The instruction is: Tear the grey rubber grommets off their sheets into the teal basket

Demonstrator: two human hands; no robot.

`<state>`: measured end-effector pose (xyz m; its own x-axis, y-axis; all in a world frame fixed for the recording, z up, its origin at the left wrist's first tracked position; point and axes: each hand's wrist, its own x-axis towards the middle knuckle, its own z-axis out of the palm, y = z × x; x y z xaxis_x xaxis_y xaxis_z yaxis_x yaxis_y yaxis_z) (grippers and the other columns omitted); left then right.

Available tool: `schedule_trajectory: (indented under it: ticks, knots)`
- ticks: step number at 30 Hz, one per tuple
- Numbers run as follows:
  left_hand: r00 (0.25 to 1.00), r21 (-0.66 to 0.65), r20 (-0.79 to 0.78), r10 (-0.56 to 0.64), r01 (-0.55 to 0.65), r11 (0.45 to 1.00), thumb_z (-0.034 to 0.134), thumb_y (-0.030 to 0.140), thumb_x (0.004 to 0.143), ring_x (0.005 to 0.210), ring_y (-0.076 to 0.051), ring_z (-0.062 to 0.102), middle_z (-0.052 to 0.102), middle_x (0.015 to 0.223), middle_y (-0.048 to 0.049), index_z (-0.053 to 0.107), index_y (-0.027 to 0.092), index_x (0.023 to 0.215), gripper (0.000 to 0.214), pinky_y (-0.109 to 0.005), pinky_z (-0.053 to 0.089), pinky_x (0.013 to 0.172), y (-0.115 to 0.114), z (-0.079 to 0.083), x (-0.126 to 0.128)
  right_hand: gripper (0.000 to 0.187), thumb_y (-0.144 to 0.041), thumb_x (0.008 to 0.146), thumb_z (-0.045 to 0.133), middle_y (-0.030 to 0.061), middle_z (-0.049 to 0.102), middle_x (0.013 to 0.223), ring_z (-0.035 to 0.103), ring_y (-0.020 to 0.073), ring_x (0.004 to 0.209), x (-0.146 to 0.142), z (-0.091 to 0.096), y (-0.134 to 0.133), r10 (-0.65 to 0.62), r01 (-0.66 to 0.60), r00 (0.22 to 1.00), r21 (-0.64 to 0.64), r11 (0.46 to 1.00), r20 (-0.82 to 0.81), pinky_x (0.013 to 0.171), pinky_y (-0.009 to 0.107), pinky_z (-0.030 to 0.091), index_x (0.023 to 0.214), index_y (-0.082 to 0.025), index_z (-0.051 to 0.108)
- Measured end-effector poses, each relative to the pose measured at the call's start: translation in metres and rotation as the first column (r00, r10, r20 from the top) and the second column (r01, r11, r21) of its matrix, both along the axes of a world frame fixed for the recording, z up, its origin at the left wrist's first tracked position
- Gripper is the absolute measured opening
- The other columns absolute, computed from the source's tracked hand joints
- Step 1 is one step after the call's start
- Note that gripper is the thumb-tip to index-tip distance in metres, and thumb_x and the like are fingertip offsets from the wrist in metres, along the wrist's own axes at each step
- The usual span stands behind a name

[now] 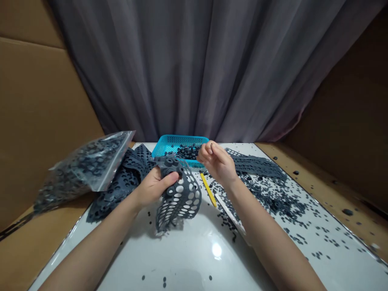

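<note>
My left hand (156,184) grips a dark grey perforated rubber sheet (178,202), thumb on top. Its lower part hangs down in a curl, with rows of open round holes; near the thumb, round pieces still fill some holes. My right hand (217,161) is raised to the right of the sheet, apart from it, in front of the basket's right end. Its fingers are curled in, and whatever they hold is too small to make out. Behind both hands stands a blue plastic basket (162,146) with many small black round pieces (189,152) inside.
A clear zip bag (87,165) full of dark pieces leans at the left, beside stacked perforated sheets (121,186). A yellow stick (208,190) and a white strip (228,212) lie mid-table. Small black discs (279,202) litter the right side, before another perforated sheet (257,165).
</note>
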<state>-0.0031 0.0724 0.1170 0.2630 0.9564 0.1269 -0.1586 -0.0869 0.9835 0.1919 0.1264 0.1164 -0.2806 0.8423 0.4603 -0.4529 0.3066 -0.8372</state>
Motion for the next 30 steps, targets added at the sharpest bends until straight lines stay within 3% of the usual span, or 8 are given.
schedule_trajectory:
  ticks: [2, 4, 10, 13, 16, 19, 25, 30]
  knots:
    - [0.988, 0.038, -0.14, -0.07, 0.076, 0.996, 0.065, 0.044, 0.07, 0.06, -0.012, 0.052, 0.06, 0.064, -0.0003, 0.06, 0.013, 0.069, 0.031, -0.022, 0.041, 0.057, 0.002, 0.002, -0.003, 0.026, -0.042, 0.083, 0.043, -0.0031, 0.038, 0.061, 0.038, 0.0117, 0.056, 0.011, -0.01, 0.023, -0.231, 0.197, 0.929, 0.143, 0.97, 0.288, 0.057, 0.026, 0.035, 0.068, -0.021, 0.041]
    - [0.958, 0.04, -0.261, -0.116, 0.131, 0.991, 0.058, 0.043, 0.075, 0.062, -0.012, 0.05, 0.058, 0.066, -0.0006, 0.059, 0.013, 0.07, 0.031, -0.023, 0.04, 0.059, 0.006, 0.005, -0.005, 0.025, -0.043, 0.082, 0.042, -0.0003, 0.048, 0.066, 0.046, 0.014, 0.064, 0.017, -0.023, 0.051, -0.48, 0.377, 0.688, 0.297, 0.877, 0.544, 0.064, 0.028, 0.039, 0.075, -0.02, 0.047]
    - [0.79, 0.159, -0.612, 0.042, 0.07, 0.985, 0.048, 0.041, 0.081, 0.065, -0.014, 0.048, 0.053, 0.067, -0.0005, 0.053, 0.014, 0.064, 0.033, -0.026, 0.039, 0.06, 0.012, 0.01, -0.008, 0.026, -0.03, 0.063, 0.069, 0.0136, 0.064, 0.096, 0.047, 0.0313, 0.099, 0.018, -0.036, 0.091, -0.567, 0.414, 0.418, 0.407, 0.814, 0.71, 0.089, 0.047, 0.033, 0.084, -0.017, 0.063]
    - [0.756, 0.174, -0.65, 0.073, 0.054, 0.983, 0.046, 0.042, 0.082, 0.067, -0.016, 0.049, 0.054, 0.068, -0.0007, 0.053, 0.014, 0.065, 0.033, -0.027, 0.04, 0.062, 0.012, 0.009, -0.008, 0.024, -0.032, 0.075, 0.06, 0.0114, 0.061, 0.109, 0.047, 0.0275, 0.105, 0.011, -0.016, 0.061, -0.59, 0.325, 0.434, 0.492, 0.808, 0.681, 0.092, 0.043, 0.033, 0.094, -0.018, 0.062]
    - [0.767, 0.21, -0.637, 0.069, 0.087, 0.974, 0.046, 0.04, 0.082, 0.071, -0.016, 0.05, 0.057, 0.073, -0.0004, 0.057, 0.015, 0.075, 0.029, -0.027, 0.041, 0.065, 0.01, 0.01, -0.007, 0.02, -0.033, 0.087, 0.046, 0.0064, 0.062, 0.089, 0.055, 0.0179, 0.084, 0.002, 0.012, 0.013, -0.468, 0.003, 0.608, 0.588, 0.809, 0.641, 0.079, 0.032, 0.042, 0.088, -0.017, 0.058]
    - [0.77, 0.234, -0.636, 0.051, 0.13, 0.963, 0.046, 0.038, 0.082, 0.071, -0.016, 0.05, 0.056, 0.074, 0.0005, 0.059, 0.015, 0.078, 0.026, -0.027, 0.04, 0.066, 0.006, 0.014, -0.008, 0.018, -0.035, 0.086, 0.051, 0.0037, 0.059, 0.08, 0.053, 0.0156, 0.075, -0.005, 0.031, -0.023, -0.449, -0.179, 0.551, 0.625, 0.76, 0.703, 0.071, 0.029, 0.04, 0.086, -0.017, 0.054]
    - [0.79, 0.251, -0.61, 0.055, 0.127, 0.96, 0.049, 0.038, 0.08, 0.062, -0.012, 0.041, 0.046, 0.062, 0.0027, 0.05, 0.016, 0.062, 0.028, -0.023, 0.034, 0.056, -0.002, 0.017, -0.007, 0.017, -0.029, 0.088, 0.046, 0.002, 0.052, 0.071, 0.044, 0.0142, 0.065, -0.014, 0.034, -0.044, -0.533, -0.263, 0.338, 0.622, 0.737, 0.775, 0.062, 0.029, 0.034, 0.075, -0.018, 0.046]
    - [0.844, 0.214, -0.529, 0.091, 0.028, 0.977, 0.043, 0.054, 0.082, 0.048, -0.008, 0.026, 0.028, 0.049, 0.0049, 0.035, 0.017, 0.049, 0.05, -0.023, 0.021, 0.046, -0.002, 0.006, 0.004, 0.022, -0.025, 0.09, 0.038, 0.0002, 0.046, 0.066, 0.039, 0.0126, 0.06, -0.018, 0.025, -0.042, -0.369, -0.199, 0.527, 0.534, 0.822, 0.765, 0.06, 0.027, 0.031, 0.07, -0.019, 0.043]
